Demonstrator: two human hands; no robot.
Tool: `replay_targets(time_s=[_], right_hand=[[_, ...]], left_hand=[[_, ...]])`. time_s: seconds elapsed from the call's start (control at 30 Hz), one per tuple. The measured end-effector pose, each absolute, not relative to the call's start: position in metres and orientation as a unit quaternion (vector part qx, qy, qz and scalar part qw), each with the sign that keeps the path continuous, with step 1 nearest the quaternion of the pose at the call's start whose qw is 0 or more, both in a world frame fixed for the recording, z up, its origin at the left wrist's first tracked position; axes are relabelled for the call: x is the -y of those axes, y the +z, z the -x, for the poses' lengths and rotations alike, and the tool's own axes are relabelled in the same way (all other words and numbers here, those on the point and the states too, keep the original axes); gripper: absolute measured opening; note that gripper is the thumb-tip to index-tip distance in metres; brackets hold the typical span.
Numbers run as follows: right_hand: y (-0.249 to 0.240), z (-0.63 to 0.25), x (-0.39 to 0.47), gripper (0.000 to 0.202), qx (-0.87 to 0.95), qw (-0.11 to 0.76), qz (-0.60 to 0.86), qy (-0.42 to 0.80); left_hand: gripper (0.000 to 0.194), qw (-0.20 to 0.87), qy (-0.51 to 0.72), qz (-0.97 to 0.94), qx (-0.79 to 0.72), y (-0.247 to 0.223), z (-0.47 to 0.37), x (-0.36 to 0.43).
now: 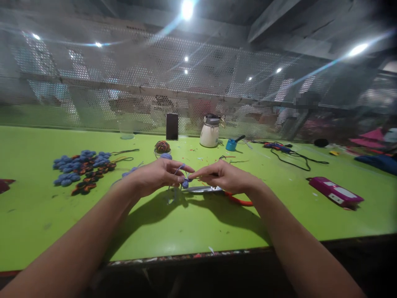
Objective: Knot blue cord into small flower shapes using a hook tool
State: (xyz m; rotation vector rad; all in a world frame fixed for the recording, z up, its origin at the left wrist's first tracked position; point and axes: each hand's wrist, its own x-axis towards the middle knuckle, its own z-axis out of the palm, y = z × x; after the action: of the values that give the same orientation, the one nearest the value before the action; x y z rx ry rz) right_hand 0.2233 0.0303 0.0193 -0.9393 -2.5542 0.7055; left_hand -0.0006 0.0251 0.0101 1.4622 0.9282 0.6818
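A small blue-violet crochet piece (185, 183) is pinched in the fingertips of my left hand (158, 176), with a strand of the same yarn (179, 168) looped over the fingers. My right hand (225, 176) is closed, its index finger stretched to the top of the piece. Whatever thin tool it may grip is hidden by the fingers. Scissors (203, 189) with red-orange handles lie on the table partly under my right hand. Beyond my left hand sits a blue yarn ball (166, 156), and behind that a multicoloured yarn ball (162, 146).
Crocheted flowers in blue (66, 179) and dark orange (85, 186) lie on the green table (155, 244) at left. Along the back stand a phone (172, 126), a white jug (209, 132) and a blue pot (231, 144). A magenta box (335, 191) and cabled tool (277, 146) lie right.
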Motion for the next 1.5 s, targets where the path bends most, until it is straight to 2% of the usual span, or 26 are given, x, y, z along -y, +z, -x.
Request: replay_targets(time_s=[0.3, 0.57, 0.7, 0.8, 0.9, 1.0, 1.07, 1.13, 1.23, 1.37, 1.43, 1.5], right_hand=[[0.022, -0.221, -0.024, 0.034, 0.915, 0.122, 0.327, 0.202], [0.016, -0.213, -0.019, 0.038, 0.931, 0.09, 0.348, 0.07], [0.007, -0.206, -0.017, 0.046, 0.921, 0.088, 0.379, -0.003], [-0.002, -0.2, -0.019, 0.051, 0.899, 0.12, 0.42, -0.014], [-0.015, -0.19, -0.025, 0.042, 0.857, 0.229, 0.453, 0.082], [-0.028, -0.176, -0.031, 0.027, 0.738, 0.363, 0.472, 0.317], [-0.032, -0.168, -0.031, 0.033, 0.612, 0.437, 0.474, 0.459], [-0.033, -0.162, -0.028, 0.042, 0.53, 0.477, 0.439, 0.547], [-0.031, -0.159, -0.021, 0.049, 0.487, 0.514, 0.391, 0.588], [-0.032, -0.163, -0.021, 0.046, 0.516, 0.527, 0.365, 0.568], [-0.034, -0.167, -0.026, 0.037, 0.58, 0.529, 0.358, 0.505], [-0.036, -0.174, -0.032, 0.03, 0.684, 0.522, 0.339, 0.381]], left_hand=[[0.038, 0.562, 0.276, -0.663, -0.41, 0.005, -0.002, -0.026], [0.032, 0.523, 0.268, -0.678, -0.442, -0.002, -0.006, -0.029], [0.031, 0.456, 0.265, -0.711, -0.465, -0.008, -0.01, -0.033], [0.03, 0.377, 0.275, -0.728, -0.502, -0.01, -0.014, -0.035], [0.031, 0.309, 0.299, -0.727, -0.535, -0.008, -0.017, -0.036], [0.034, 0.24, 0.352, -0.717, -0.552, -0.007, -0.02, -0.034], [0.037, 0.193, 0.398, -0.705, -0.555, -0.007, -0.022, -0.031], [0.039, 0.17, 0.437, -0.691, -0.55, -0.009, -0.026, -0.029], [0.04, 0.189, 0.479, -0.663, -0.543, -0.01, -0.03, -0.028], [0.044, 0.285, 0.488, -0.636, -0.526, -0.005, -0.024, -0.03], [0.044, 0.351, 0.478, -0.627, -0.505, -0.001, -0.015, -0.032], [0.045, 0.441, 0.458, -0.616, -0.466, 0.004, -0.003, -0.033]])
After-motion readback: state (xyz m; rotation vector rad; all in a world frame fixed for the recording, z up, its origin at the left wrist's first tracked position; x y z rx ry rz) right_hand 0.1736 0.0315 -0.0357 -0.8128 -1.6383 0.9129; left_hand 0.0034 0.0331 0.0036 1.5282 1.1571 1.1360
